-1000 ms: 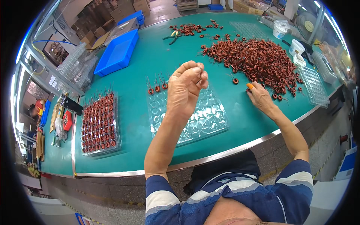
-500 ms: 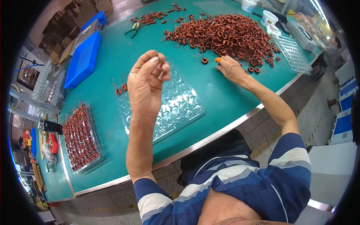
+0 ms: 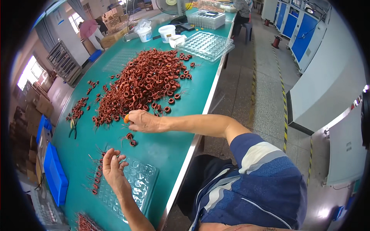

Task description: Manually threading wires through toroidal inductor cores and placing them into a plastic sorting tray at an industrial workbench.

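Note:
My right hand [image 3: 145, 121], with an orange finger cot [image 3: 126, 118] on a fingertip, is at the near edge of a large heap of red-brown ring coils [image 3: 148, 79]. Its fingers are closed downward, and what they hold is hidden. Two loose coils [image 3: 132, 139] with thin wire leads lie just below it. Over a clear plastic tray [image 3: 140, 181] with round pockets, my left hand [image 3: 115, 166] is raised with curled fingers. I cannot make out anything in its grip. Several coils [image 3: 96, 180] stand in a row along the tray's left side, their leads pointing outward.
Pliers [image 3: 73, 129] and a smaller scatter of coils [image 3: 78, 109] lie left of the heap. A blue tray [image 3: 55, 175] is at the left edge, a filled coil tray [image 3: 86, 223] at the bottom. White tubs [image 3: 167, 34] and empty clear trays [image 3: 206, 45] stand at the far end.
The view has swung to the right. My right hand has moved past a loose coil to the heap's edge, and two coils now lie together below it. My left hand stays raised over the tray.

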Demonstrator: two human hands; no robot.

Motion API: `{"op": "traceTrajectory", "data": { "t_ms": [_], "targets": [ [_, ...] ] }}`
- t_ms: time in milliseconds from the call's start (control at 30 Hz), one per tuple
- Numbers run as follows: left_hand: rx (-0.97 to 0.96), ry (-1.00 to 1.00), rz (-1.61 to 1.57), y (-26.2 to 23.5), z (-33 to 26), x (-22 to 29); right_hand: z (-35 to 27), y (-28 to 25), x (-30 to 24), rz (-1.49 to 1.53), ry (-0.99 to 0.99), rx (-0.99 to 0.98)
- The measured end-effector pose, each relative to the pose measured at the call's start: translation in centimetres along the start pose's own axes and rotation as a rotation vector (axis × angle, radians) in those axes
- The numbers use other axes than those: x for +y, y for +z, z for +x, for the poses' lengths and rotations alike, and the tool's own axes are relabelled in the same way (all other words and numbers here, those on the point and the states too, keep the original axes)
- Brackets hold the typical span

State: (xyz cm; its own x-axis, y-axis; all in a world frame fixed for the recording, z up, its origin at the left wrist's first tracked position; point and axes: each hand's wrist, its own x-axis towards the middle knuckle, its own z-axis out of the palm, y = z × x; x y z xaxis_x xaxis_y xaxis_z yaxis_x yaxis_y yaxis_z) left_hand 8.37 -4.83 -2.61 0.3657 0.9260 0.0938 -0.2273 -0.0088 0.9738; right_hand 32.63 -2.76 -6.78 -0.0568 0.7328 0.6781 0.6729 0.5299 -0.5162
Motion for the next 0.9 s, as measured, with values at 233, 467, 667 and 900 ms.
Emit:
{"op": "traceTrajectory", "data": {
  "t_ms": [233,467,667,900],
  "targets": [
    [-0.148,0.175,0.286,1.4,-0.1,-1.5,2.0,-0.2,-8.1,0.823,0.452,-0.179],
    [-0.104,0.244,0.138,2.3,-0.7,-0.2,2.1,0.6,-9.9,0.800,0.474,-0.144],
    [-0.065,0.022,-0.142,-0.3,0.5,0.3,1.0,-0.8,-9.7,0.301,0.007,0.022],
    [-0.163,-0.099,-0.133,0.4,-0.3,0.7,-0.4,0.4,-9.4,0.049,-0.321,-0.055]
  ]
}}
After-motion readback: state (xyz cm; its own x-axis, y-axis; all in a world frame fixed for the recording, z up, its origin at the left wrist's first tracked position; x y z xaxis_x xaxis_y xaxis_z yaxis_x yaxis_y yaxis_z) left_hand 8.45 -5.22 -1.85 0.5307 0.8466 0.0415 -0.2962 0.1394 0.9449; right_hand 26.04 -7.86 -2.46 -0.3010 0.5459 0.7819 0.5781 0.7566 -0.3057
